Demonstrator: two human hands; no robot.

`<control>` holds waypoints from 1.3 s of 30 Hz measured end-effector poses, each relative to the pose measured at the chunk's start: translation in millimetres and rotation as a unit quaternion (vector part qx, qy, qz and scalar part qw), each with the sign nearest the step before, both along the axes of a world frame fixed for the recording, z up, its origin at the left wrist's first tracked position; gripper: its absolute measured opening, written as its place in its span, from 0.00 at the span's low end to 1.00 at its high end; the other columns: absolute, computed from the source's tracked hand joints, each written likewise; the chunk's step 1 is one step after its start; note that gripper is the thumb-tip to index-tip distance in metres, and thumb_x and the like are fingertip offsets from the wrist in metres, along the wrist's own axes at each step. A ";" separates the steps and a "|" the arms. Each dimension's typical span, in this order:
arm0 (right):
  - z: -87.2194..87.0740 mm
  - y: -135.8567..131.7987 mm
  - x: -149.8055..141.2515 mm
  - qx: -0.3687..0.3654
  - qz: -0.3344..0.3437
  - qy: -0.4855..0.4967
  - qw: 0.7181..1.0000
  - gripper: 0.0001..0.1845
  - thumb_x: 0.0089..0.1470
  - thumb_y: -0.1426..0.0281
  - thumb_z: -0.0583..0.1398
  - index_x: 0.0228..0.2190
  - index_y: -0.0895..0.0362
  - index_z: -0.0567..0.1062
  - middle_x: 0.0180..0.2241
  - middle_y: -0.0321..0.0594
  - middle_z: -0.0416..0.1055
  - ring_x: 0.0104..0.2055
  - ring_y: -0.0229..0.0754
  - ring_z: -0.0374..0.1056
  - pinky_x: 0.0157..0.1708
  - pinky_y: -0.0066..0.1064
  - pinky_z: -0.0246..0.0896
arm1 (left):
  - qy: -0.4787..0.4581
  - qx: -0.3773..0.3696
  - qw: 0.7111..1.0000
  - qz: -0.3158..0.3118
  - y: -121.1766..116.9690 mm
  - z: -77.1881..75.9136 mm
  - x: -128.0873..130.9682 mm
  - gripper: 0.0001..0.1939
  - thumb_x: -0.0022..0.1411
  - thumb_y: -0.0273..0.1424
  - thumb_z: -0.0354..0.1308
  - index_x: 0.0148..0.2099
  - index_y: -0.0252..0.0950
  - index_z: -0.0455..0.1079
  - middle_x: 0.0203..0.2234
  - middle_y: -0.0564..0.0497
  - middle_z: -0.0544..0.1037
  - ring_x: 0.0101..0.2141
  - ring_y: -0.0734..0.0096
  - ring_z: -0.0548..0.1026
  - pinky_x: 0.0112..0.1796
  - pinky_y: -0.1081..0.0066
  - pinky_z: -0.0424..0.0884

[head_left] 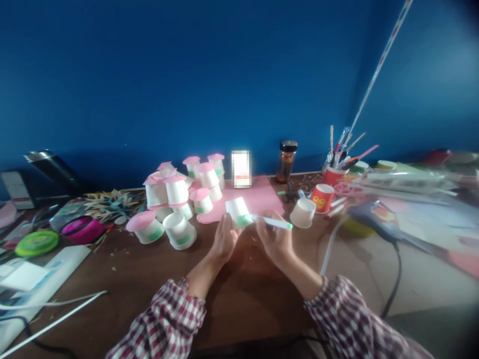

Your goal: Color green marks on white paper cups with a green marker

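Note:
My left hand is closed around a white paper cup, tilted above the table, with a green patch near one end. Between the fingers of my right hand is a white marker pen with a green end pointing right; its other end meets the cup by the green patch. To the right stands a plain white cup, upside down. On the left are several white cups with green patches and pink paper tops, such as this capped cup. An upright cup with a green patch stands near them.
Pink paper lies behind my hands. A dark-lidded jar stands at the wall. Red cups, one holding brushes, are at the right, near a glue gun with a cord. Tape rolls and clutter lie left.

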State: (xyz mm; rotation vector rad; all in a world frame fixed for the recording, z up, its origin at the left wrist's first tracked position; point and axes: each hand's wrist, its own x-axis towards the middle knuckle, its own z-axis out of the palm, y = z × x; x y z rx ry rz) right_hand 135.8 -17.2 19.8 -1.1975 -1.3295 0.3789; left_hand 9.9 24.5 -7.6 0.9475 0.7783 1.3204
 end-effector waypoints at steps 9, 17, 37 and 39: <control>1.7 -1.3 -1.0 -0.018 0.024 0.030 0.999 0.10 0.52 0.64 0.58 0.27 0.58 0.71 0.20 0.35 0.69 0.19 0.33 0.64 0.18 0.22 0.60 | -0.103 -0.009 0.994 -0.034 0.6 -5.1 -2.1 0.23 0.59 0.45 0.53 0.51 0.36 0.67 0.46 0.41 0.75 0.54 0.52 0.67 0.52 0.57 0.68; 0.6 0.7 0.5 -0.003 0.034 0.113 0.993 0.08 0.54 0.65 0.58 0.28 0.57 0.70 0.20 0.34 0.70 0.19 0.34 0.64 0.18 0.24 0.61 | -0.143 -0.040 0.988 -0.028 0.0 5.9 -1.4 0.19 0.61 0.41 0.52 0.47 0.33 0.70 0.40 0.42 0.78 0.48 0.55 0.72 0.50 0.56 0.68; -6.1 0.1 0.7 0.002 0.052 0.046 0.998 0.06 0.53 0.68 0.58 0.30 0.58 0.71 0.23 0.35 0.69 0.23 0.34 0.64 0.21 0.23 0.60 | -0.126 -0.075 0.989 -0.026 0.0 4.0 -1.9 0.19 0.60 0.41 0.52 0.44 0.29 0.69 0.32 0.43 0.78 0.38 0.59 0.76 0.42 0.58 0.70; -5.8 0.2 1.3 0.001 0.051 0.031 0.998 0.05 0.53 0.68 0.58 0.29 0.58 0.71 0.23 0.34 0.69 0.22 0.33 0.63 0.21 0.23 0.59 | -0.129 -0.076 0.988 -0.027 -0.6 5.8 -1.8 0.19 0.61 0.40 0.52 0.45 0.29 0.69 0.32 0.43 0.78 0.38 0.59 0.76 0.42 0.58 0.70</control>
